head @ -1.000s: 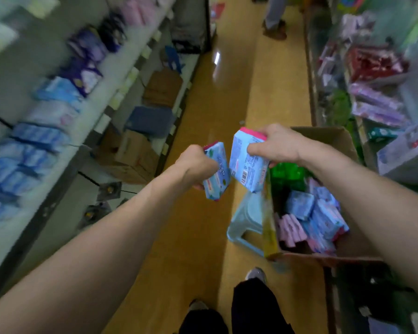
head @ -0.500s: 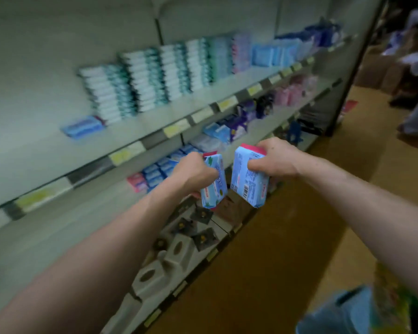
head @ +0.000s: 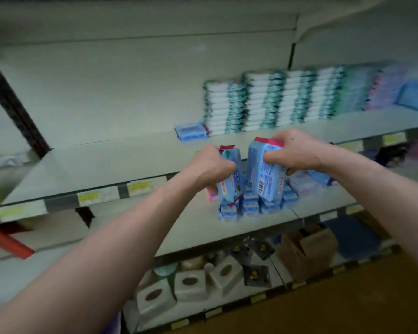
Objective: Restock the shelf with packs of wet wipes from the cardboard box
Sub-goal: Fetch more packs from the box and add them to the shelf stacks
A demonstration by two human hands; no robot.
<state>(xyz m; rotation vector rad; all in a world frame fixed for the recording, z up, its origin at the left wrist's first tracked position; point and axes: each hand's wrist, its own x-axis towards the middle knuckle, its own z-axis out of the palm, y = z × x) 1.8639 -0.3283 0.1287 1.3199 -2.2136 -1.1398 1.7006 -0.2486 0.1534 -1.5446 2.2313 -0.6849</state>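
Observation:
My left hand [head: 211,165] grips a blue wet wipes pack [head: 229,179] held upright, red strip on top. Beside it, my right hand [head: 292,153] grips a second blue pack [head: 266,174], barcode side toward me. Both packs hover in front of the grey middle shelf [head: 198,227], just above a row of blue packs [head: 249,206] standing on it. One more blue pack [head: 191,131] lies flat on the upper shelf [head: 111,162]. The cardboard box is out of view.
Stacks of white and teal packs [head: 268,102] fill the upper shelf's right part, with pink and blue packs [head: 396,90] further right. Grey tissue boxes [head: 191,283] and a brown carton [head: 307,249] sit on the bottom shelf. Wooden floor [head: 348,304] lies at lower right.
My view swung from the aisle and the cardboard box to face the shelf. Both hands kept hold of their packs and came closer to the middle shelf.

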